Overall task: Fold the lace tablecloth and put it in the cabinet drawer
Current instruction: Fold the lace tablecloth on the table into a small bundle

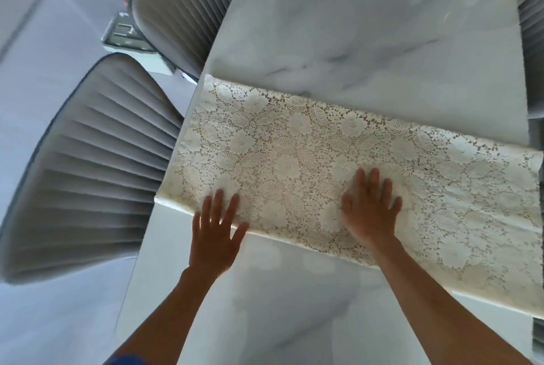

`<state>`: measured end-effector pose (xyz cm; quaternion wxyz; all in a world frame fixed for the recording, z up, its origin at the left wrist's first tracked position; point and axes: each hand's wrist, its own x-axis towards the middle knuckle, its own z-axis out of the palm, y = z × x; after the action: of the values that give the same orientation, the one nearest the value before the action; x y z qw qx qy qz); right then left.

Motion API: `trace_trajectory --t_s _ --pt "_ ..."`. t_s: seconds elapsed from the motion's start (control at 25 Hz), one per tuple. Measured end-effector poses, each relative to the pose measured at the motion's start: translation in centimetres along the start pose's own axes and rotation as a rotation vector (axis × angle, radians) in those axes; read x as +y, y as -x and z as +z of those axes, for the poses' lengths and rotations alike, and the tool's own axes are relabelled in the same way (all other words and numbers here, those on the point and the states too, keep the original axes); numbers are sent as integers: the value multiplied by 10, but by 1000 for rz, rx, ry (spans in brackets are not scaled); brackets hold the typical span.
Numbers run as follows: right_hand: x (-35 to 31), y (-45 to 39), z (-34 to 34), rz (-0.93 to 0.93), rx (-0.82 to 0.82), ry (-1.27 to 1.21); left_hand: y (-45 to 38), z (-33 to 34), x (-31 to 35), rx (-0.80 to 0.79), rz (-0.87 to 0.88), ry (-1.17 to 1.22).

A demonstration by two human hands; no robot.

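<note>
- One view only: wide-angle head cam, looking fwd and steeply down at the marble surface (368, 26).
- Close range; both forearms enter from bottom edge.
- Chairs (88, 164) at left, frame tilted.

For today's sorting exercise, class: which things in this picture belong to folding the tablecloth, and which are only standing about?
Part of the job:
lace tablecloth
left hand, flat at its near edge
right hand, flat on it
marble table beneath it

Only standing about:
near grey chair
far grey chair
</note>
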<state>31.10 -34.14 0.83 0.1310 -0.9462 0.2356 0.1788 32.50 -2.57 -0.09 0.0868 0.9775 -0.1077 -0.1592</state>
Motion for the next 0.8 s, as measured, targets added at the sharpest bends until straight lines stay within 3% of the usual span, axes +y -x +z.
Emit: trace_trajectory --t_s 0.08,0.16,0.28,0.4,0.52,0.6,0.72,0.8 --pt "-47 28 11 -189 22 -2 10 -2 -2 -5 -39 15" --pt "-84 52 33 -320 -58 59 7 -3 1 -17 -63 10" --pt "-95 54 49 -272 -175 132 6 -3 -1 1 -36 63" --pt "-96 64 45 -324 -68 137 5 -12 -7 125 -155 341" --pt "-110 84 57 -379 -20 155 -2 -29 -12 324 -483 592" --pt "-114 85 61 -368 -45 167 -12 -43 -17 399 -789 860" --pt "-109 79 64 -351 -82 180 -31 -62 -22 424 -1201 1510" --pt "-111 79 65 -350 -79 166 -41 -70 -28 396 -1289 1732"
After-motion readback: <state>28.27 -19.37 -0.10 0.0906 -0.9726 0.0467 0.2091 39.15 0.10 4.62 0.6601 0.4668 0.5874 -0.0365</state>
